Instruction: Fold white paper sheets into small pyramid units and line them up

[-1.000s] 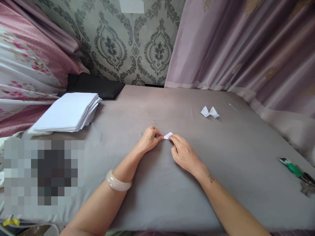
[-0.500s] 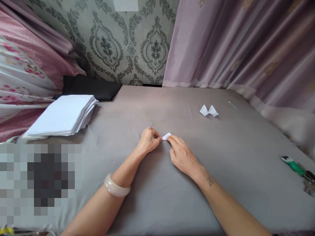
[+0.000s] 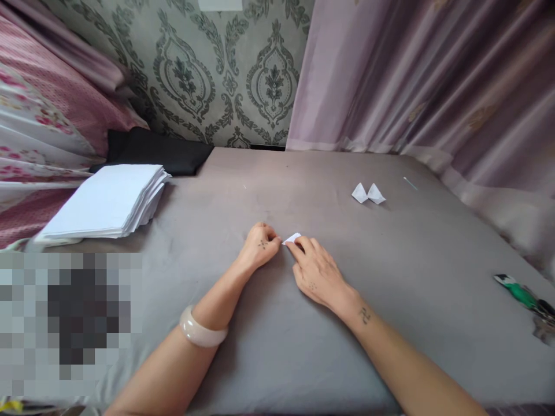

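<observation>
A small folded white paper (image 3: 292, 238) lies on the grey sheet in front of me. My right hand (image 3: 318, 266) has its thumb and fingertips closed on the right part of this paper, holding it down and covering some of it. Just off the paper's left corner is my left hand (image 3: 261, 242), its fingers curled into a pinch with no paper showing in them. Two folded white paper pieces (image 3: 360, 193) stand side by side farther back on the right, their lower corners touching or nearly so.
At the left is a thick stack of white paper (image 3: 104, 199), with a folded black cloth (image 3: 160, 153) behind it. A green-handled tool (image 3: 522, 294) lies near the right edge, and a thin stick (image 3: 410, 183) at the back right. Curtains (image 3: 368, 75) hang behind.
My left fingers have come slightly away from the paper's left corner. The right hand has shifted a little left, and its thumb now reaches along the paper's lower edge.
</observation>
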`<state>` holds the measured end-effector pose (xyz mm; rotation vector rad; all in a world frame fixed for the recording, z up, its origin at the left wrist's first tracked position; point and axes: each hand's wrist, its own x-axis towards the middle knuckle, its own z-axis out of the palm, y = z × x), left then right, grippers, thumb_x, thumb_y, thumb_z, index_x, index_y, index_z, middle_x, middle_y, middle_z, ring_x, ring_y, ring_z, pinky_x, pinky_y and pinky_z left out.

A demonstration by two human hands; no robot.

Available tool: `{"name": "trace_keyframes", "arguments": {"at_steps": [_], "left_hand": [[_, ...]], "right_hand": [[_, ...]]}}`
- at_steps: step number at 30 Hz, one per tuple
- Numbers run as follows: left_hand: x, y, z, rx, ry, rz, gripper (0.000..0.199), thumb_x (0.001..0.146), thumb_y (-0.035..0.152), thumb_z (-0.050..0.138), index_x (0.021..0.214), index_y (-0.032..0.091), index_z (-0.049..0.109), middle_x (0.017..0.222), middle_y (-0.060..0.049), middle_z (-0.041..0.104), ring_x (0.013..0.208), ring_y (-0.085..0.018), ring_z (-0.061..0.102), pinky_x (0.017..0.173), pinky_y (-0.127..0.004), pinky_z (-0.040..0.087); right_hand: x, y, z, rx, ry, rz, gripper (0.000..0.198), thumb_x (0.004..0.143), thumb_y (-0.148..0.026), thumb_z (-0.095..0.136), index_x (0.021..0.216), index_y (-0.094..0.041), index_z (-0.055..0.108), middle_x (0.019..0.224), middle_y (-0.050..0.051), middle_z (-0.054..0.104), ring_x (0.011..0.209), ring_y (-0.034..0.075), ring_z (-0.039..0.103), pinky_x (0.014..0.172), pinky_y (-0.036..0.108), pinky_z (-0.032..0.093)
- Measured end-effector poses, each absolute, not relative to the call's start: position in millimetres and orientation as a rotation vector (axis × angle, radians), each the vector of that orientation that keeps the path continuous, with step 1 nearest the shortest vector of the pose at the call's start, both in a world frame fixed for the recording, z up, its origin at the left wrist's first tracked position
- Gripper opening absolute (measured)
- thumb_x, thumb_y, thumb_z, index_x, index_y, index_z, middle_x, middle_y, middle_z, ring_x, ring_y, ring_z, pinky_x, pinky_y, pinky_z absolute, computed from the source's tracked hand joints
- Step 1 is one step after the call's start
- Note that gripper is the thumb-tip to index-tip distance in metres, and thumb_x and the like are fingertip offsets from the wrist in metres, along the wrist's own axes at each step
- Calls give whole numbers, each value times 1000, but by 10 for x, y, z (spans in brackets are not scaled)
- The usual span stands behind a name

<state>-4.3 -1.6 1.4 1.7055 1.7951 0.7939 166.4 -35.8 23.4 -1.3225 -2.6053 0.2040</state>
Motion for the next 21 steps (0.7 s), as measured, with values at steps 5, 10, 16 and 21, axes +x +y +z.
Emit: {"name": "trace_keyframes", "arguments": {"at_steps": [5,10,16,21], "left_hand": [[-56,-90,-7,1586,1574,1058,25,78,16,46,95,14,64,77,-3,65,69,-13,58,68,-24,47],[86,-174,47,1861,1411,952,27,80,9,43,98,16,62,82,-4,67,73,-13,60,71,-23,46],[94,-158,34,2162,1420,876,23,83,12,47,93,17,67,85,-6,67,82,-17,58,77,-27,45],[71,-93,-44,2186,1345,899,22,87,16,49,91,18,70,91,-7,66,87,-17,60,81,-27,46]], "right_hand": [[1723,-244,233,-1278,-2533,366,45,81,-10,40,122,-23,55,115,8,54,100,21,49,91,37,43],[1883,-89,154,-1128,-2345,746,47,80,-6,36,116,-24,59,120,5,56,110,17,51,100,35,40],[1984,-43,47,-1070,-2134,895,45,79,-4,35,111,-21,63,119,5,59,111,14,54,101,33,40],[1983,-82,2,-1033,-2191,732,45,79,-4,38,111,-22,64,117,7,57,107,16,56,94,32,45]]}}
